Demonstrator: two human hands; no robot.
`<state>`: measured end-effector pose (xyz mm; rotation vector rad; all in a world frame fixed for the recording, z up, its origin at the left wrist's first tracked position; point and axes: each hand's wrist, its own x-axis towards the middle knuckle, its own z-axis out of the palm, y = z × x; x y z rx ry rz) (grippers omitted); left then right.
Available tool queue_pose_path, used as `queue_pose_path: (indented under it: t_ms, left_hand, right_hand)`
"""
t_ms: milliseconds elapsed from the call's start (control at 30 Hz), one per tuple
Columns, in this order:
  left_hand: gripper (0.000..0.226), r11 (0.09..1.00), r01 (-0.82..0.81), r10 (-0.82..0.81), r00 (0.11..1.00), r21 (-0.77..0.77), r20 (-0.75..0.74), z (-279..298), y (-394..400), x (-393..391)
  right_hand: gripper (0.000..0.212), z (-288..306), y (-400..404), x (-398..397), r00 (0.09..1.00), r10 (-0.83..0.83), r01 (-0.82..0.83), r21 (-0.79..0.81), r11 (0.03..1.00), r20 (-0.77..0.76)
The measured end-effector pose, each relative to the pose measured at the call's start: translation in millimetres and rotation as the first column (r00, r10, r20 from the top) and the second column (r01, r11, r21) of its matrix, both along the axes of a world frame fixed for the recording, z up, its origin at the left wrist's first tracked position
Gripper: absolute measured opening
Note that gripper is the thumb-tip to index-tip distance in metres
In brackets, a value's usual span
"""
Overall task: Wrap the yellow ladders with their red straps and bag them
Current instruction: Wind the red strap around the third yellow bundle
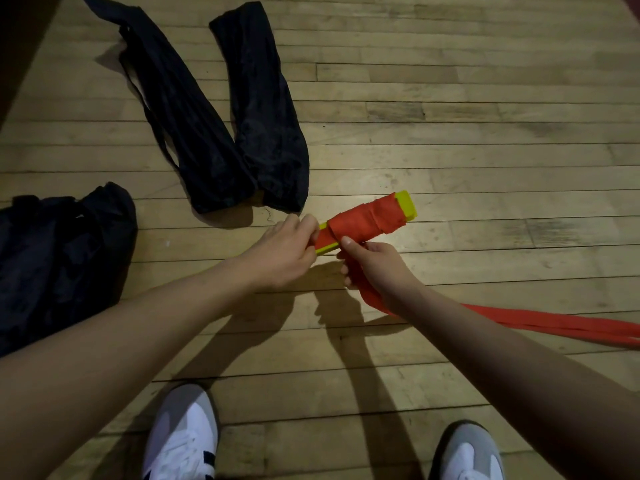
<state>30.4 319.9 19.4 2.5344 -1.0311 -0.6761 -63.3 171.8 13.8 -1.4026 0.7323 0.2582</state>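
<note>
Ladder bundle (367, 220) gripped by left hand (287, 252); right hand (372, 266) clutches strap (554, 322).

A floor of narrow, pale wooden boards (450, 109) is seen throughout, laid in long horizontal courses with dark seams and staggered end joints. Its varnish is marked by dull grey scuffs and worn patches, most plainly toward the right side. A bright pool of light is cast on the boards near the middle, hard dark shadows are thrown toward the near edge, and the upper left corner is lost in darkness.
</note>
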Motion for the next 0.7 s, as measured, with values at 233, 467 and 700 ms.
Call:
queue_pose_path:
  t_ms: [233, 467, 700]
  left_hand:
    - [0.041, 0.995, -0.104, 0.104, 0.992, 0.001, -0.074, 6, -4, 5]
    - [0.026, 0.999, 0.031, -0.031, 1.0, 0.029, -0.001, 4, 4, 3]
    - [0.02, 0.997, 0.045, -0.037, 0.99, 0.056, -0.134, 7, 7, 5]
  right_hand:
    - [0.031, -3, 0, 4, 0.998, -0.056, 0.057, 0.028, 0.998, -0.022]
    - [0.022, -6, -7, 1, 0.999, 0.053, -0.052, 0.059, 0.997, -0.011]
    - [0.022, -2, -8, 4, 0.995, 0.095, -0.095, 0.038, 0.995, 0.016]
